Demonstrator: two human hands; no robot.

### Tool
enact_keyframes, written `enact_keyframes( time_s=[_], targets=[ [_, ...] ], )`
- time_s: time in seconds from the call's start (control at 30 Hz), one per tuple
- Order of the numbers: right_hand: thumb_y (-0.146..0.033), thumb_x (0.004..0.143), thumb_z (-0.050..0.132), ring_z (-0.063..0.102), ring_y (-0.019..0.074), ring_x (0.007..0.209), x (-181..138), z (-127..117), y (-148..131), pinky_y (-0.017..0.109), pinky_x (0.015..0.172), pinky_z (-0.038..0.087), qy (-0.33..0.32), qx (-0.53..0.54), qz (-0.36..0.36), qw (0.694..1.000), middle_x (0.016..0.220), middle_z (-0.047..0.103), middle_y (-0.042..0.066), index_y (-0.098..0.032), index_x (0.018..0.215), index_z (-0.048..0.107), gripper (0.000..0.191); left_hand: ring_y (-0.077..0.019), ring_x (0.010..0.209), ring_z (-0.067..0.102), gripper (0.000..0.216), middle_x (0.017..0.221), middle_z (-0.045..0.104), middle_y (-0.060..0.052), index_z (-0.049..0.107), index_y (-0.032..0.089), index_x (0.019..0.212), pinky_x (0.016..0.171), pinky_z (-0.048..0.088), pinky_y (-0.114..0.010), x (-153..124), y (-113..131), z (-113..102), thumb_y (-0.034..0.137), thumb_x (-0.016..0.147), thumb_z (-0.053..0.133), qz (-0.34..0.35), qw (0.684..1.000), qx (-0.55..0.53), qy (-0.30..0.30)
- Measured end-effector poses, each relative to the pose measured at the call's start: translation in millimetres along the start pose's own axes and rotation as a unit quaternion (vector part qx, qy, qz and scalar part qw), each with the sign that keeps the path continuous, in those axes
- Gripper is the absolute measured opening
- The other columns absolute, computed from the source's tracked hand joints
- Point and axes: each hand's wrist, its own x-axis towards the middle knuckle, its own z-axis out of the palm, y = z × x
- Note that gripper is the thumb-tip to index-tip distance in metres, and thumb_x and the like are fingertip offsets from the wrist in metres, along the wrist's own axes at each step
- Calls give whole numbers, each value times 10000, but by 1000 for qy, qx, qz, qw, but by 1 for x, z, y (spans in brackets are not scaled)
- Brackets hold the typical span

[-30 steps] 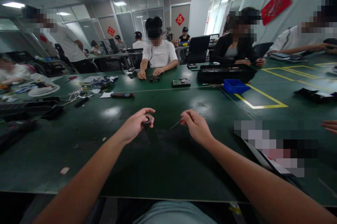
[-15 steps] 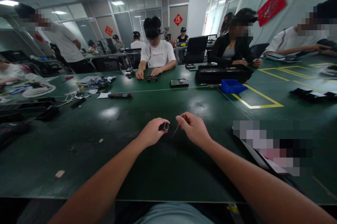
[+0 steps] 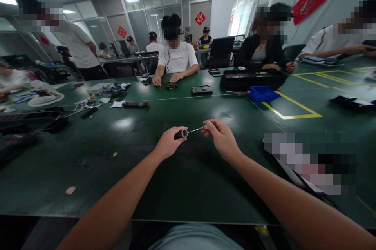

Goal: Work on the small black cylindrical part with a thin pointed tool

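Note:
My left hand is closed around a short black cylinder. Its round, silver-rimmed end faces right and toward me, and looks like the end of a flashlight. A thin screwdriver with a reddish handle is pinched in the fingers of my right hand. Its metal shaft points left, and the tip is at the cylinder's silver rim; I cannot tell whether it touches or enters. Both hands are held over the green table.
Across the table a person in a white shirt handles a small dark part. A hard drive, a blue bin and a long black casing stand farther back. A tube-shaped tool lies left, a blurred-out flat item right.
My right hand has turned the screwdriver from pointing downward to nearly level, bringing its tip to the cylinder. My left hand has tilted the cylinder's silver end more toward me.

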Motion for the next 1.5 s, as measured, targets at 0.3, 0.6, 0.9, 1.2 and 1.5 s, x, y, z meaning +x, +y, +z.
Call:
enact_keyframes(
  time_s=[0.3,0.6,0.9,1.2,1.5],
  targets=[
    [-453,903,532,661,182,764,-2,1,-2,352,728,534,-4,-30,-16,999,853,709,68,-186,995,624,297,-237,1122,587,406,1201,662,-47,641,261,1248,1027,416,-405,-2,2,1,220,846,677,0,1000,6,-12],
    [-542,870,598,521,137,526,-10,-4,-20,280,523,388,10,-228,-57,972,586,624,-1,-221,686,649,374,-245,1117,578,409,1192,664,-43,634,281,1260,1000,418,-418,-3,-1,0,253,855,682,11,999,28,-18],
    [-439,870,612,604,168,638,-10,-3,-15,302,596,437,-25,-212,-86,973,716,673,13,-221,853,640,220,-238,1109,589,408,1183,669,-52,642,263,1250,1003,425,-403,-3,0,1,243,845,687,24,999,17,-23],
    [-404,934,507,634,185,714,-12,-2,-17,321,667,465,-71,-189,-85,976,772,666,14,-234,981,623,211,-237,1106,596,399,1186,667,-52,645,258,1242,1001,430,-398,-3,1,1,241,845,685,26,999,10,-25],
    [-362,938,466,602,181,706,-11,-1,-9,330,673,465,-41,-140,-71,987,761,621,4,-225,1121,542,240,-219,1074,598,414,1157,666,-36,637,268,1255,971,430,-373,-4,-3,2,234,845,690,31,999,5,-16]
  ],
)
